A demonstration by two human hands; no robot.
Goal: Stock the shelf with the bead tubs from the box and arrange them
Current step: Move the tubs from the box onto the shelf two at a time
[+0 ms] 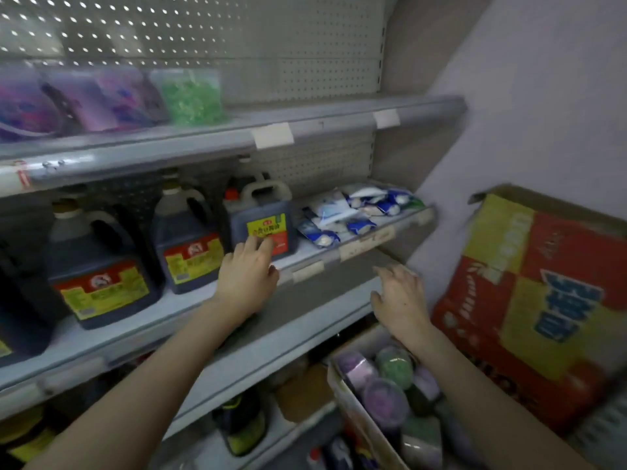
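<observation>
Purple bead tubs (91, 100) and one green bead tub (191, 96) stand in a row at the left of the top shelf (339, 122). The cardboard box (342, 391) at the lower right holds several more purple and green tubs (395, 366). My left hand (249, 274) hangs in front of the middle shelf, its fingertips at the label of a dark sauce jug (263, 220), holding nothing. My right hand (400, 300) hovers above the box with fingers loosely spread and empty.
Large dark sauce jugs (101, 266) fill the middle shelf, with blue-and-white packets (353, 215) to their right. A big red-and-yellow carton (529, 300) leans against the right wall. The lowest shelf holds bottles (242, 425). The right part of the top shelf is bare.
</observation>
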